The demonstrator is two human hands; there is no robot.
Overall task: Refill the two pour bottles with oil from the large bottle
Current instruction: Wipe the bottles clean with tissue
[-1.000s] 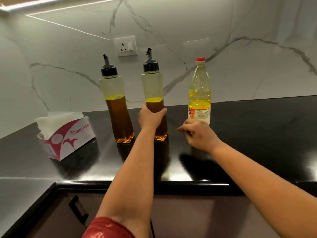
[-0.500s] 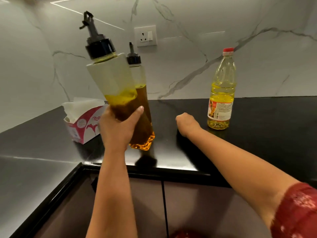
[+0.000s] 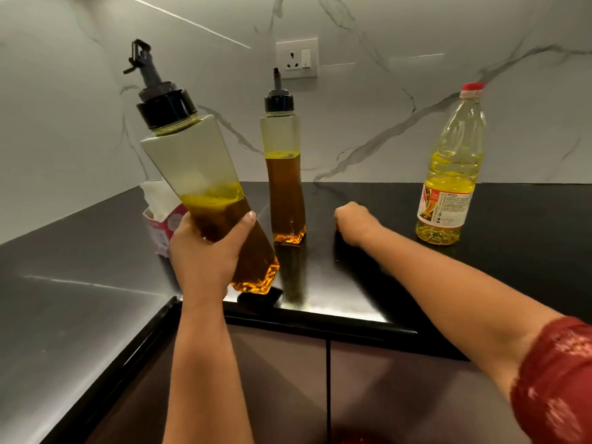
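Left hand (image 3: 205,254) wrapped round lower half of near pour bottle (image 3: 205,187), thumb tip on its right face, other fingers hidden behind it. Held clear of the table (image 3: 80,299), tilted with black spout cap up and left. Dark amber oil in lower part, yellowish film at the surface line just above the thumb; upper part clear. Base corner low over table edge, shadow right under it; exact gap hard to judge.

Second pour bottle (image 3: 285,174) upright on table, just right of left-hand fingers and left of right hand, a little over half full of amber oil. Black cap, thin spout pointing up. Not touched.

Right hand (image 3: 354,222) a closed fist, nothing in it, resting on or just above table; contact unclear. Fingers curled under and out of sight, only knuckles and back of hand showing.

Large bottle (image 3: 451,174) well right of right fist, upright, red cap on, pale yellow oil to about half. Label text too small to read.

Tissue box (image 3: 161,225) behind left hand, mostly blocked by hand and held bottle; only white tissue and a pink-white corner visible.

Socket (image 3: 297,59) on marble wall (image 3: 416,43) above second bottle. Red sleeve (image 3: 557,379) on right arm cut off at frame edge. Cabinet doors (image 3: 384,395) below table edge, blurred.
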